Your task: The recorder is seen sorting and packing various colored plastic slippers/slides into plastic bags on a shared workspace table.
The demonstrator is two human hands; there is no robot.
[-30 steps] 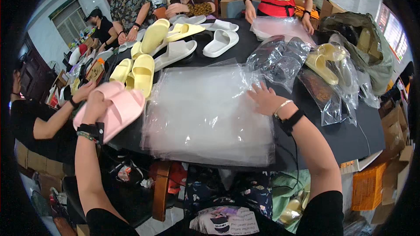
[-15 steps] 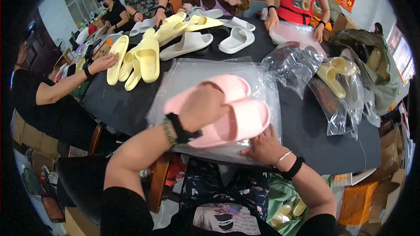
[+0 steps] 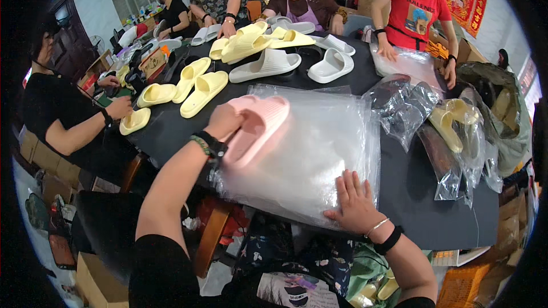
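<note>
My left hand grips a pair of pink slippers at the left side of a stack of clear plastic bags on the black table. The slippers lie tilted over the stack's left part. My right hand rests flat on the stack's near edge, fingers spread, with a bracelet and a dark band on the wrist.
Yellow slippers and white slippers lie across the far table. Bagged yellow slippers pile up at the right. Several people sit or stand around the table; one in red handles a bag. Cardboard boxes stand on the floor.
My left hand carried the pink slippers from the table's left edge over the bag stack, then drew them back toward its left side. My right hand slid to the stack's near edge.
</note>
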